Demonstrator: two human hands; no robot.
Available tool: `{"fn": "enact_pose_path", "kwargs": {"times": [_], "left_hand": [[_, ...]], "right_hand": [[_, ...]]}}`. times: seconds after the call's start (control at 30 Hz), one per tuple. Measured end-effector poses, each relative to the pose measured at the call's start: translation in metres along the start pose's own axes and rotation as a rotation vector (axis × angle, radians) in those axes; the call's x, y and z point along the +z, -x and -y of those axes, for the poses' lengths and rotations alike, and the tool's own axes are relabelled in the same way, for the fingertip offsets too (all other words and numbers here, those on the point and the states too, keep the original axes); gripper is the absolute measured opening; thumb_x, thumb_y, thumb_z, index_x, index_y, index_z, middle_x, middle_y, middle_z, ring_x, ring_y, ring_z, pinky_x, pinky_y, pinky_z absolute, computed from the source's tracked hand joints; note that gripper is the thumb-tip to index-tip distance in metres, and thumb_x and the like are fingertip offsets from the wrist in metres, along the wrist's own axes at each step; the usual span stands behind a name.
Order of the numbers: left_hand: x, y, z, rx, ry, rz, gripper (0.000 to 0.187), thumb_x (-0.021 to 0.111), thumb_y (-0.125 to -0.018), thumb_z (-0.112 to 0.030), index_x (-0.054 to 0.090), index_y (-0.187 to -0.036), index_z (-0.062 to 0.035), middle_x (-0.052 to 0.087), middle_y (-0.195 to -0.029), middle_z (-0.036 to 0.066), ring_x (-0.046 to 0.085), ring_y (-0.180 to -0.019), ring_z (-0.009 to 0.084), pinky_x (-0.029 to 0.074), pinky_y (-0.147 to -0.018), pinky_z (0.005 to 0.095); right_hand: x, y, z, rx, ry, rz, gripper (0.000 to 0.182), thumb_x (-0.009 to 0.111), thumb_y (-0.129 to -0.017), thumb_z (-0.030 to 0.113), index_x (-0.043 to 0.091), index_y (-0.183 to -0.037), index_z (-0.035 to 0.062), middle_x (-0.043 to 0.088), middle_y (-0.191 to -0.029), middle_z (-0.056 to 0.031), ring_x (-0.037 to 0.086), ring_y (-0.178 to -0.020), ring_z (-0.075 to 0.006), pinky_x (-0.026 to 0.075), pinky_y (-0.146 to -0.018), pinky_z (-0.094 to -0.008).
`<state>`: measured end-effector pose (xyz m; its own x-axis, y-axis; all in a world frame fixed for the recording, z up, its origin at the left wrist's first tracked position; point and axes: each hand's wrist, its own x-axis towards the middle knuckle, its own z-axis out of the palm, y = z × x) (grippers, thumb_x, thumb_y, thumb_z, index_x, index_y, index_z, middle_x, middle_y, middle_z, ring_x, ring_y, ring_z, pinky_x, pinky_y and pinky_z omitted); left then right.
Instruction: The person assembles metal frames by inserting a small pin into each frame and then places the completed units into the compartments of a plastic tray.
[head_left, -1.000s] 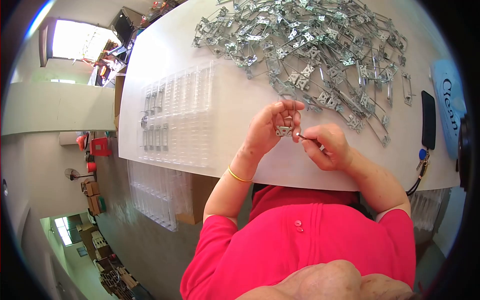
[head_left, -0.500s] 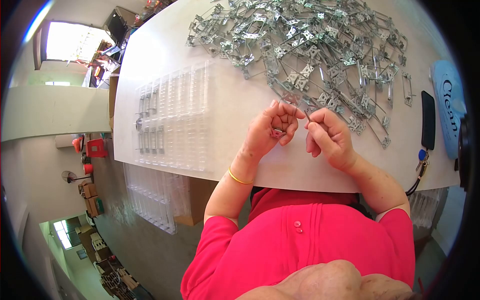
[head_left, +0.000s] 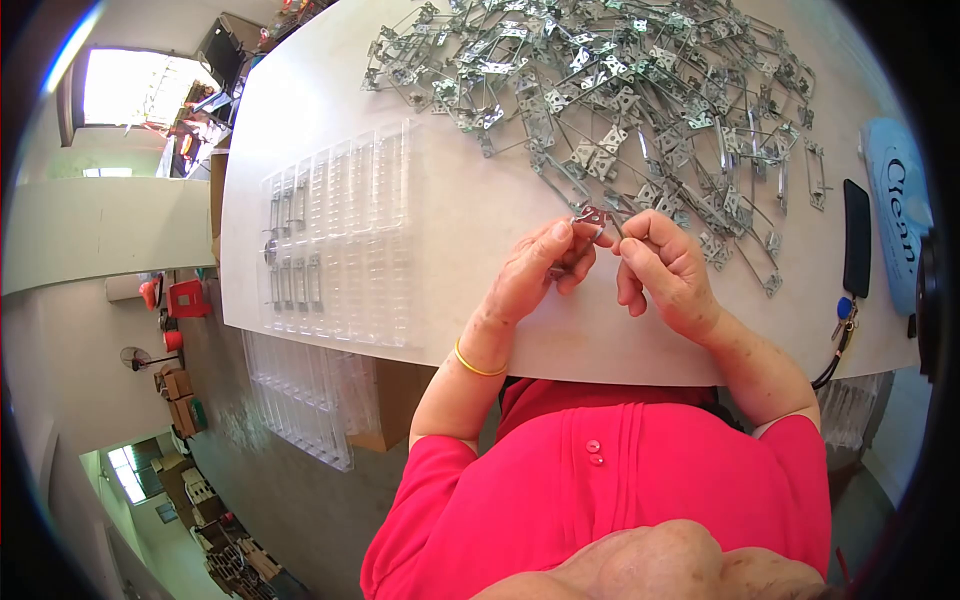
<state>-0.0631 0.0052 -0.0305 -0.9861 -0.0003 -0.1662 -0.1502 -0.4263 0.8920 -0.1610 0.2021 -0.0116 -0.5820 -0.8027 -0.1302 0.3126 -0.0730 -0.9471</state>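
Observation:
My left hand [head_left: 535, 268] pinches a small metal bracket [head_left: 592, 215] between thumb and fingertips, its other fingers curled in toward the palm. Close beside it, my right hand [head_left: 668, 272] is closed with thumb and index finger pressed together on a thin metal rod end that meets the bracket; the fingers hide much of it. Just beyond both fingertips begins a large tangled pile of metal brackets with wire rods [head_left: 600, 90], spread over the far part of the white table [head_left: 450, 310].
Left on the table lies a clear plastic tray [head_left: 365, 240] with several metal pieces [head_left: 293, 283] in its slots. More clear trays [head_left: 300, 395] sit below the table's left edge. At the right are a black phone [head_left: 856, 240], a key strap [head_left: 840, 340] and a blue "Clean" pack [head_left: 893, 210].
My left hand has turned and its thumb has come up onto the bracket, which now shows at the fingertips. The right hand keeps its pinch almost in place.

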Motion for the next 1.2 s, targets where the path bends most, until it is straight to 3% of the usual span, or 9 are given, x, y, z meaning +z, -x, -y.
{"fn": "enact_pose_path", "kwargs": {"times": [0.17,0.23,0.47,0.63,0.8,0.9,1.07,1.2], "left_hand": [[-0.001,0.003,-0.006,0.065,-0.183,-0.027,0.053,0.050,-0.103,-0.044,0.065,-0.118,0.0039,0.059,-0.084,0.004,0.044,-0.069,0.0081,0.031,-0.056,0.0227],[0.002,0.005,-0.009,0.106,-0.199,-0.034,0.045,0.056,-0.102,-0.040,0.066,-0.117,0.0014,0.044,-0.074,-0.008,0.035,-0.064,0.0035,0.026,-0.058,0.0210],[0.001,0.009,-0.014,0.042,-0.169,-0.052,0.041,0.060,-0.100,-0.037,0.067,-0.115,0.0008,0.045,-0.075,-0.009,0.037,-0.068,0.0030,0.027,-0.060,0.0211],[0.003,0.009,-0.016,0.026,-0.356,-0.012,0.042,0.062,-0.098,-0.039,0.071,-0.107,0.0012,0.048,-0.073,-0.005,0.044,-0.070,0.0074,0.035,-0.063,0.0247],[0.003,0.009,-0.019,-0.004,-0.317,0.012,0.045,0.062,-0.097,-0.042,0.071,-0.107,0.0018,0.049,-0.073,-0.004,0.043,-0.070,0.0069,0.034,-0.062,0.0246],[0.006,0.011,-0.022,-0.025,-0.337,0.022,0.047,0.061,-0.097,-0.044,0.071,-0.105,0.0019,0.049,-0.073,-0.004,0.041,-0.068,0.0064,0.032,-0.061,0.0246],[0.008,0.013,-0.024,-0.091,-0.326,0.088,0.050,0.060,-0.097,-0.045,0.071,-0.104,0.0025,0.047,-0.071,-0.005,0.039,-0.065,0.0057,0.029,-0.058,0.0240],[0.011,0.013,-0.025,-0.102,-0.272,0.157,0.056,0.058,-0.092,-0.049,0.072,-0.102,0.0049,0.046,-0.066,-0.004,0.036,-0.059,0.0067,0.025,-0.055,0.0259]], "right_hand": [[0.000,0.000,0.003,0.039,0.014,0.005,0.012,0.050,-0.105,0.016,0.054,-0.102,0.0050,0.062,-0.067,-0.0038,0.055,-0.051,-0.0060,0.044,-0.046,-0.0207],[0.001,-0.001,0.004,0.051,0.013,0.005,0.011,0.050,-0.105,0.016,0.054,-0.103,0.0050,0.062,-0.067,-0.0040,0.055,-0.050,-0.0064,0.044,-0.045,-0.0211],[0.007,-0.001,0.010,0.090,-0.026,-0.005,0.015,0.053,-0.105,0.016,0.045,-0.111,0.0052,0.063,-0.067,-0.0064,0.057,-0.048,-0.0100,0.044,-0.045,-0.0231],[0.005,-0.001,0.013,0.082,-0.054,-0.024,0.023,0.054,-0.105,0.017,0.045,-0.120,0.0023,0.064,-0.070,-0.0069,0.059,-0.050,-0.0114,0.046,-0.046,-0.0236],[-0.001,-0.005,0.019,0.203,-0.161,0.076,0.029,0.052,-0.106,0.020,0.048,-0.127,0.0004,0.064,-0.072,-0.0063,0.060,-0.051,-0.0123,0.048,-0.047,-0.0239],[-0.003,-0.007,0.018,0.212,-0.235,0.044,0.026,0.053,-0.106,0.024,0.054,-0.118,0.0016,0.062,-0.068,-0.0041,0.057,-0.049,-0.0100,0.044,-0.043,-0.0222],[-0.018,-0.012,0.007,0.240,-0.277,0.159,0.021,0.059,-0.104,0.028,0.058,-0.099,0.0077,0.050,-0.056,0.0030,0.040,-0.040,-0.0034,0.027,-0.037,-0.0206],[-0.013,-0.011,0.007,0.216,-0.242,0.060,0.021,0.058,-0.104,0.029,0.056,-0.097,0.0091,0.047,-0.056,0.0042,0.036,-0.040,-0.0030,0.025,-0.038,-0.0207]]}}
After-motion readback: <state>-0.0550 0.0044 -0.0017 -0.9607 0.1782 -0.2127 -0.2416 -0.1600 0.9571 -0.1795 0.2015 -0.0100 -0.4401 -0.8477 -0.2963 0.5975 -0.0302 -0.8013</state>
